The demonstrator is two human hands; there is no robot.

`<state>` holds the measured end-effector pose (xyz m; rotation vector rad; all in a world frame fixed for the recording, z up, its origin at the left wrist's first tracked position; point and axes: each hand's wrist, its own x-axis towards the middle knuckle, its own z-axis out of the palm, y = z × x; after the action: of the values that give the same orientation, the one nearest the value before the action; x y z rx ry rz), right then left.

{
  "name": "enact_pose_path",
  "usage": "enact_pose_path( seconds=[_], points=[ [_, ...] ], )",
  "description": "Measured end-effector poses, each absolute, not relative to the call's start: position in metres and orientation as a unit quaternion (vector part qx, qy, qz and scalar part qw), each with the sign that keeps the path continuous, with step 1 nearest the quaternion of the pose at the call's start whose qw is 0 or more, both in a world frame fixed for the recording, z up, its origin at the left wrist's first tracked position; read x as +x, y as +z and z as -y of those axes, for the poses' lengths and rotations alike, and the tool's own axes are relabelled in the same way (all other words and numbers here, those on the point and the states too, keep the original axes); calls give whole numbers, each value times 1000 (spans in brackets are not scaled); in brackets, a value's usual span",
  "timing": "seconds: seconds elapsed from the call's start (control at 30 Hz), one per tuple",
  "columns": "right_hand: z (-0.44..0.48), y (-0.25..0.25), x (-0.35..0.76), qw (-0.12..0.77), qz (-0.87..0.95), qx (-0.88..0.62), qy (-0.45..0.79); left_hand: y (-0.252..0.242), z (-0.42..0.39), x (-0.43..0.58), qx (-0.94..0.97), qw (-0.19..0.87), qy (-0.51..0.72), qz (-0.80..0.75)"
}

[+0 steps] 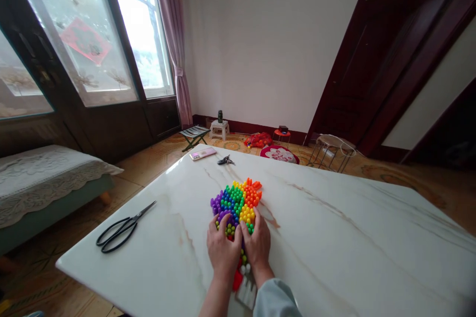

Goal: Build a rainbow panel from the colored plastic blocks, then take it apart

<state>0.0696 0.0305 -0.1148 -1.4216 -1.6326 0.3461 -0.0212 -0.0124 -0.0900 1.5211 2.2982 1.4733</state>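
A rainbow-coloured bundle of small, glossy plastic beads [238, 195] lies in the middle of the white, marble-patterned desk [353, 247], its long axis running away from the person, the orange end pointing far and slightly right, the red and white beads nearest the body. The left hand [223, 245] and the right hand [257, 240] hold its nearer part from either side, fingers bent over the beads, thumbs close together. To the left, well apart, lie black-handled metal scissors [125, 229], blades angled away and rightward
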Motion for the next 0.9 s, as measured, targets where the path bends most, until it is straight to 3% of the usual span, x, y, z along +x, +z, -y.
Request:
enact_pose_path(
  seconds=[0.4,0.67,0.9],
  points=[
    [-17,-85,91,613,540,-426,389,-92,2,2,543,163,601,-563],
    [-15,-76,138,636,496,-467,364,-77,-13,64,582,219,603,-500],
    [-17,-92,171,656,428,-561,269,-72,-18,94,617,253,611,-426]
  ],
)
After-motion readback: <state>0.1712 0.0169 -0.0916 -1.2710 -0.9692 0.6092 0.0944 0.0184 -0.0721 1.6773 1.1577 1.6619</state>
